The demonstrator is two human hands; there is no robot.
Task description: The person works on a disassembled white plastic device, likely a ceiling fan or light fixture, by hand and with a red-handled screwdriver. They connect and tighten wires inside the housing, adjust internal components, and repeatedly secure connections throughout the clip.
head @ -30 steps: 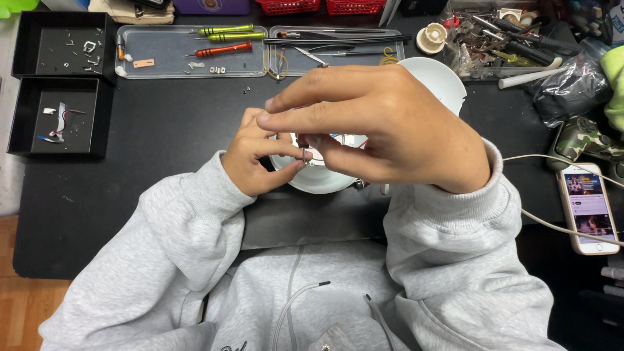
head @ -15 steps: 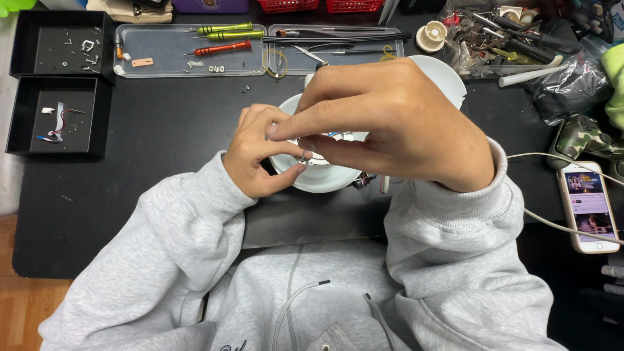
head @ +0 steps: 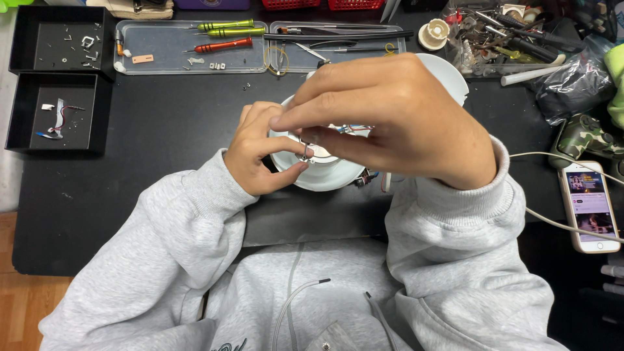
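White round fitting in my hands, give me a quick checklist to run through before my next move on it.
1. White round fitting steadied: ok, left hand grips its rim.
2. Small metal clip pinched: ok, between thumb and finger of the right hand.
3. Clip seated in place: cannot tell, fingers hide it.
4. Wires at the fitting's top clear of the pinch: cannot tell.
5. Red screwdriver at hand: ok, lying in the clear tray.
6. Phone out of the way: ok, off to the right.

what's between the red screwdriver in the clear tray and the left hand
In the head view, only bare black mat lies between the red screwdriver and the left hand, past the tray's edge.
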